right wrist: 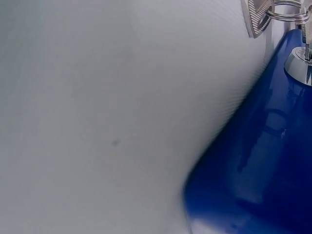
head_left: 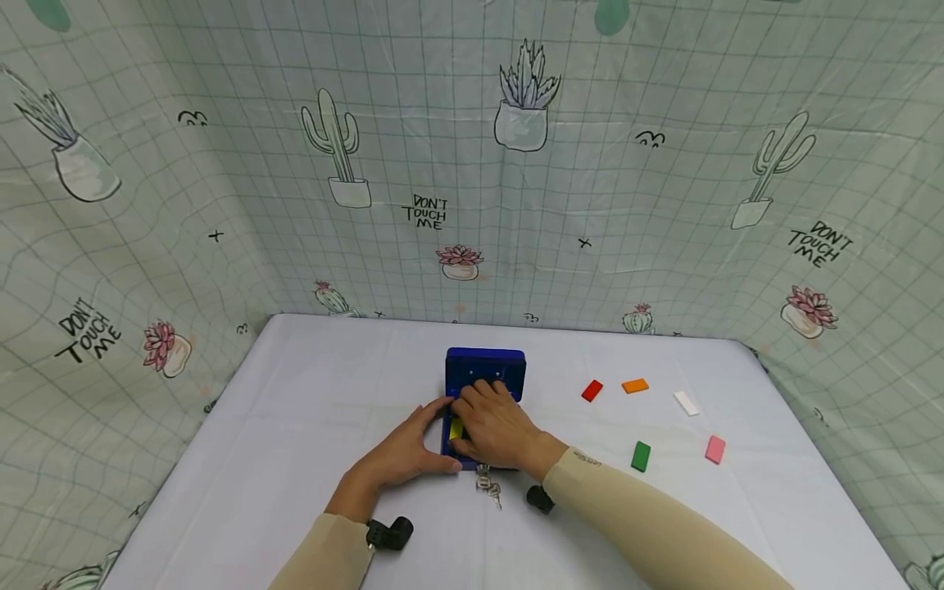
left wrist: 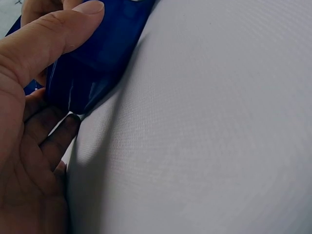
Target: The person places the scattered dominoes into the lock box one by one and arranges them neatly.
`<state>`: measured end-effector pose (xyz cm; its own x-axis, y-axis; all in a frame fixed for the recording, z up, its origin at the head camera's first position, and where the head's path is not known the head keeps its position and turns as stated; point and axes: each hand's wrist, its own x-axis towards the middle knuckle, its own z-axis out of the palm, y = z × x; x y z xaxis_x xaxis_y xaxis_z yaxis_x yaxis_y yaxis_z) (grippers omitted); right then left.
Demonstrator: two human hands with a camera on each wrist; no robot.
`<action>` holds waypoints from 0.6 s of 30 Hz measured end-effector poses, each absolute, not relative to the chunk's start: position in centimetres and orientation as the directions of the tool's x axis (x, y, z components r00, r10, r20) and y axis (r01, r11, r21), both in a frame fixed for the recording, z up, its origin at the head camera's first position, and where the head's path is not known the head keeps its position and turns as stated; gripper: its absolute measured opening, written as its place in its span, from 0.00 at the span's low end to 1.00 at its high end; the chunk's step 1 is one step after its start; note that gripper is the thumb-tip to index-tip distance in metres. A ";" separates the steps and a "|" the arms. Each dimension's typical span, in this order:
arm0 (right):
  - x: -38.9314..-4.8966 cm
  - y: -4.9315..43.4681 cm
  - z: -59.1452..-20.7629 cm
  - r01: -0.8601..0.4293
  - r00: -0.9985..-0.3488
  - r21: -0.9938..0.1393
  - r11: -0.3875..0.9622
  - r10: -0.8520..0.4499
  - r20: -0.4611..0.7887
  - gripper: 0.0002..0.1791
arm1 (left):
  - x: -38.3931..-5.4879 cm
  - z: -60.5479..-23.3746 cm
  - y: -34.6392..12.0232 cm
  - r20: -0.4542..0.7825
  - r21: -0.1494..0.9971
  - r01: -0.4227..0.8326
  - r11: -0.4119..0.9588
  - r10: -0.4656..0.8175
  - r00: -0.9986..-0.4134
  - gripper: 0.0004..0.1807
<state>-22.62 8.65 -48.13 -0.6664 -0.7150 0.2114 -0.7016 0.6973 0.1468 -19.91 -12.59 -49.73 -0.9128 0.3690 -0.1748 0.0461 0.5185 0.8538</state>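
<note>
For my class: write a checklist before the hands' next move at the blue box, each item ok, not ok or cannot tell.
1. Lid raised: ok.
2. Blue box steadied: ok, left hand grips its left side.
3. Right hand clear of box: not ok, it reaches over it.
4. Key in lock: ok.
5. Yellow piece seated: cannot tell, partly hidden.
6. Red piece, orange piece, white piece, green piece, pink piece apart on table: ok.

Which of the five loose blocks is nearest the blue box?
The red block, leftmost of the five; orange, green, white and pink lie farther from the box.
</note>
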 end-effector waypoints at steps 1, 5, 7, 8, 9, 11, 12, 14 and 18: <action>-22.6 8.8 -48.1 -0.701 -0.663 0.153 0.697 -0.715 0.221 0.31 | -19.9 -49.7 -12.6 -0.176 0.853 0.045 0.519 0.369 -0.913 0.59; -22.4 9.4 -47.9 -0.697 -0.652 0.174 0.695 -0.716 0.249 0.29 | -19.9 -49.8 -12.5 -0.178 0.850 0.046 0.524 0.369 -0.912 0.59; -22.2 9.9 -47.7 -0.696 -0.649 0.180 0.695 -0.716 0.257 0.29 | -19.9 -49.8 -12.5 -0.179 0.850 0.042 0.525 0.364 -0.914 0.58; -22.1 10.2 -47.6 -0.693 -0.650 0.183 0.697 -0.714 0.259 0.28 | -19.9 -49.9 -12.5 -0.180 0.850 0.041 0.526 0.361 -0.915 0.58; -22.1 10.5 -47.5 -0.690 -0.653 0.185 0.700 -0.712 0.260 0.28 | -19.9 -49.9 -12.5 -0.182 0.849 0.037 0.526 0.358 -0.916 0.58; -21.9 11.2 -47.4 -0.683 -0.656 0.187 0.706 -0.706 0.268 0.28 | -19.9 -49.8 -12.5 -0.185 0.848 0.031 0.530 0.350 -0.918 0.58; -21.8 11.6 -47.2 -0.680 -0.657 0.186 0.709 -0.702 0.275 0.28 | -19.9 -49.8 -12.5 -0.185 0.846 0.029 0.532 0.346 -0.920 0.58; -21.7 12.4 -47.1 -0.674 -0.655 0.194 0.713 -0.697 0.290 0.27 | -19.9 -49.8 -12.4 -0.185 0.844 0.029 0.535 0.341 -0.922 0.58; -21.4 13.9 -46.8 -0.666 -0.652 0.194 0.720 -0.688 0.318 0.26 | -19.8 -49.8 -12.3 -0.187 0.843 0.023 0.537 0.332 -0.925 0.59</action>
<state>-21.39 13.87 -46.76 -0.6521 -0.6882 0.3181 -0.6659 0.7205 0.1938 -19.80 -12.33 -49.81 -0.9246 0.3320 -0.1867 0.0227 0.5373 0.8431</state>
